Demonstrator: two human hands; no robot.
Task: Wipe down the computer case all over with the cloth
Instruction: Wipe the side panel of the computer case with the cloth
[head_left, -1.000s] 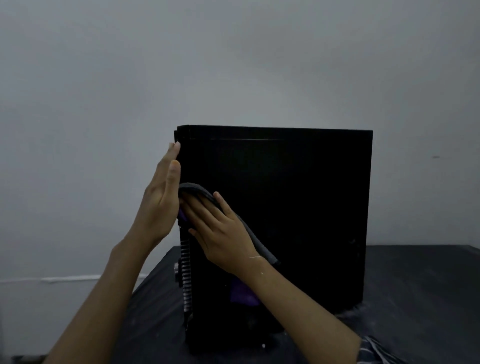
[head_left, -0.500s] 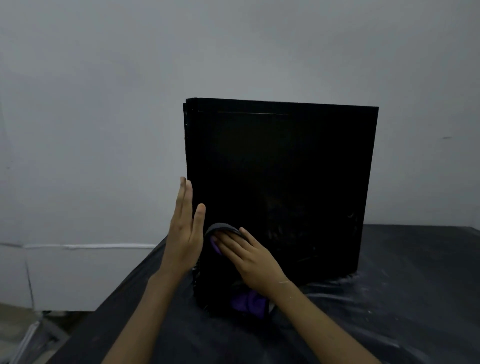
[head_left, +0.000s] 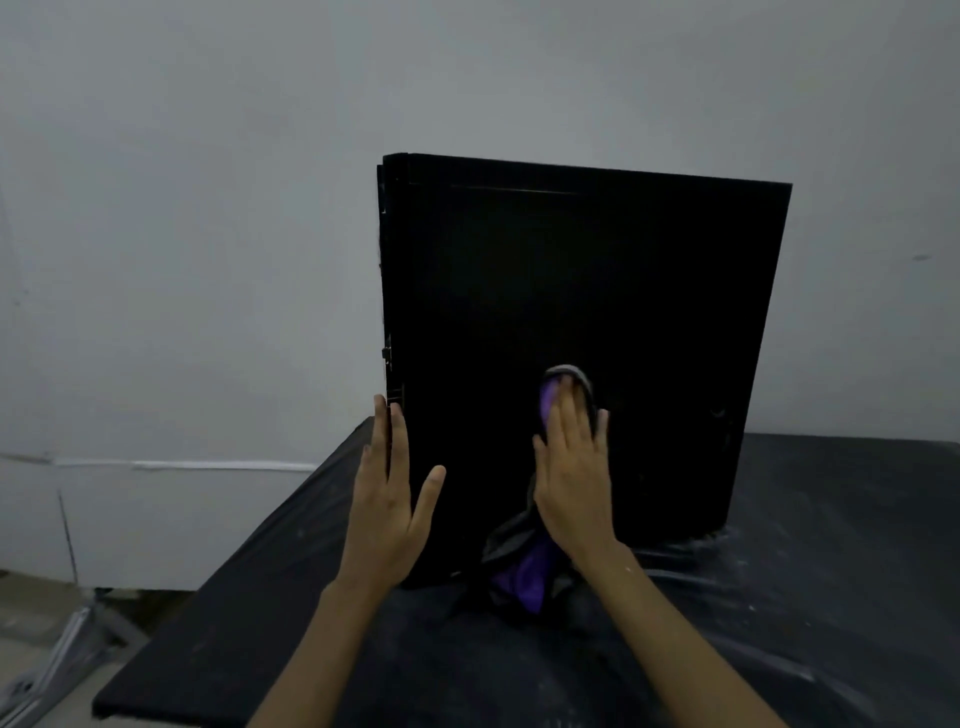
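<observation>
While upright, case (head_left: 597, 291) on dusty table (head_left: 841, 597).

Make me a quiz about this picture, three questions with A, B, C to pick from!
1. Where on the computer case does the right hand press the cloth?
A. its top
B. its big side panel
C. underneath it

2. What colour shows in the cloth besides grey?
A. purple
B. red
C. yellow

3. How is the left hand?
A. balled in a fist
B. gripping the cloth
C. fingers straight, against the case's left edge

Answers:
1 B: the cloth lies under the flat palm, low on the side panel.
2 A: purple folds hang below the wrist.
3 C: its straight fingers rest along that edge.
</observation>
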